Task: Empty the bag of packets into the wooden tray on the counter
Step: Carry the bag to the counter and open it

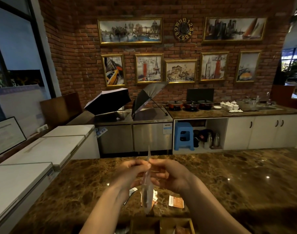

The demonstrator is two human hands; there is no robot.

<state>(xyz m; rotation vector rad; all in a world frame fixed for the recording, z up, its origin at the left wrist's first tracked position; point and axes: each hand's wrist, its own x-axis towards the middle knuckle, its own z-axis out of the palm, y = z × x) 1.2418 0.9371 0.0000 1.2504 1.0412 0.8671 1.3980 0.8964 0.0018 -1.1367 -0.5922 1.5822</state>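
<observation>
Your left hand [127, 173] and right hand [171, 174] both pinch the clear bag [147, 191] above scattered packets [176, 201], wooden tray [192, 224] nearest you.

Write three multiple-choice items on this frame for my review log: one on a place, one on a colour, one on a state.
1. Where is the wooden tray?
A. at the near edge of the counter, below the hands
B. on the far counter by the sink
C. on the white freezer

2. What colour is the stool?
A. red
B. blue
C. green

3. How is the clear bag held?
A. lying flat on the counter
B. pinched at its top by the left hand and right hand
C. hanging from one hand only

Answers: 1 A, the tray shows at the bottom edge; 2 B, plainly blue plastic; 3 B, both hands meet at the bag's top.
</observation>
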